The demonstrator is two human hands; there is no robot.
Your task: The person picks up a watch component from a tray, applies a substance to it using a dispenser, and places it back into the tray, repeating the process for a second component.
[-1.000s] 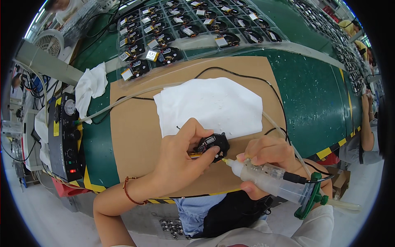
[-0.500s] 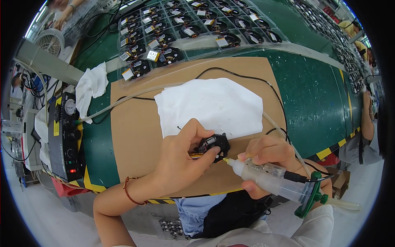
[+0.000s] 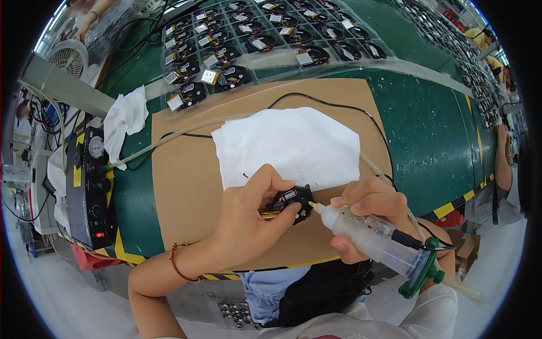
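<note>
While the left hand (image 3: pixel 248 217) pinches a small black round component (image 3: pixel 292 202) between thumb and curled fingers, the right hand (image 3: pixel 370 212) is closed around a clear dispensing syringe (image 3: pixel 375 237) whose pale nozzle tip sits just beside the component. Both are held above a brown cardboard sheet (image 3: pixel 186 186) on the green desk (image 3: pixel 435 135). A white cloth (image 3: pixel 288 144) lies just beyond the hands.
</note>
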